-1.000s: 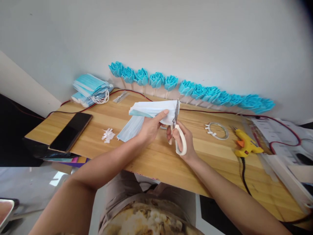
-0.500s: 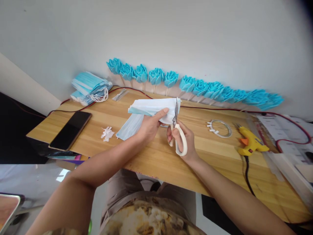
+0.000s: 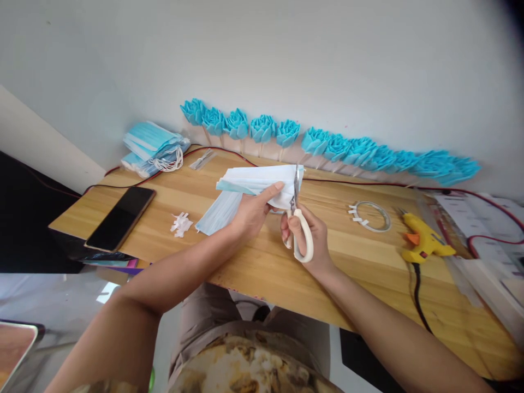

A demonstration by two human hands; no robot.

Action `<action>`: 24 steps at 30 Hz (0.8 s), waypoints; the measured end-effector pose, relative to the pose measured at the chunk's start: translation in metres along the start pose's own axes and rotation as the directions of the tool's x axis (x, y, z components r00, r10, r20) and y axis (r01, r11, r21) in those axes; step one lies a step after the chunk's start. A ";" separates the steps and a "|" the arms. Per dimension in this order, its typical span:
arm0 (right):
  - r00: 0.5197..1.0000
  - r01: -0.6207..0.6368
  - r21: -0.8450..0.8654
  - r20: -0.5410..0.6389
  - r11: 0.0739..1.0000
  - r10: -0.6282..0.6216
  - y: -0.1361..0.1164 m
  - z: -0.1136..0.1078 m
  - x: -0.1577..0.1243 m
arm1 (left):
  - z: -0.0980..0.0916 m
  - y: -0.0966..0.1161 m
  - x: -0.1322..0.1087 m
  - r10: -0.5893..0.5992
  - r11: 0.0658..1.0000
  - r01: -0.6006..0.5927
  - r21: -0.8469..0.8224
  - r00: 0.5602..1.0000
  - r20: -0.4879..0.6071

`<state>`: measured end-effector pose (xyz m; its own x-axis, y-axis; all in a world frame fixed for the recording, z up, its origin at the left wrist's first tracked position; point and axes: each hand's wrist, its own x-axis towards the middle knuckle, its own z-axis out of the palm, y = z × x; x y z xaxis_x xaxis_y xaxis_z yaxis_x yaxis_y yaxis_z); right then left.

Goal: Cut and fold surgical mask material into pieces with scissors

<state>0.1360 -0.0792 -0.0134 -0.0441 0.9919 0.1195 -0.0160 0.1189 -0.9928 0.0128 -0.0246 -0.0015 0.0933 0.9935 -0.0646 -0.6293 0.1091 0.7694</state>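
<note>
My left hand [image 3: 256, 213] is closed on a white and light-blue face mask [image 3: 254, 177], thumb on top and the other fingers beneath it. Round the handles of white-handled scissors [image 3: 305, 240] my right hand [image 3: 313, 232] is wrapped. The scissor blades point away from me and lie across the mask's right end, close to its edge. Another light-blue mask piece [image 3: 219, 213] lies on the table under my left hand. Left of it is a small pile of white scraps [image 3: 180, 224].
Blue flowers on sticks [image 3: 263, 128] lean along the wall. A stack of masks [image 3: 153, 144] and a phone [image 3: 120, 218] lie at left. To the right are a tape ring [image 3: 382, 224], a yellow glue gun [image 3: 428, 237] and a power strip [image 3: 477, 218]. A red-black cable runs behind.
The scissor blades look slightly closer together at the mask's end. My hands keep almost the same position, and the whole view has shifted a little.
</note>
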 end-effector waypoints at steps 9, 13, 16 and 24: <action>1.000 -0.013 0.005 0.008 1.000 0.013 0.003 -0.002 -0.001 | -0.001 -0.002 0.001 0.005 1.000 -0.005 -0.014 1.000 0.004; 1.000 -0.010 0.000 0.007 1.000 0.010 0.002 -0.002 -0.001 | -0.001 -0.001 0.001 0.002 1.000 -0.002 0.001 1.000 -0.001; 1.000 -0.013 0.000 -0.001 1.000 0.013 0.000 -0.001 -0.002 | 0.000 -0.001 0.001 0.001 1.000 -0.001 -0.006 1.000 -0.002; 1.000 0.012 -0.012 0.015 1.000 -0.012 -0.001 0.000 0.000 | -0.001 -0.001 0.001 -0.012 1.000 0.012 -0.006 1.000 -0.007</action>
<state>0.1360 -0.0796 -0.0127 -0.0589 0.9896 0.1311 -0.0050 0.1310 -0.9914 0.0128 -0.0238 -0.0034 0.0961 0.9923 -0.0784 -0.6325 0.1216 0.7650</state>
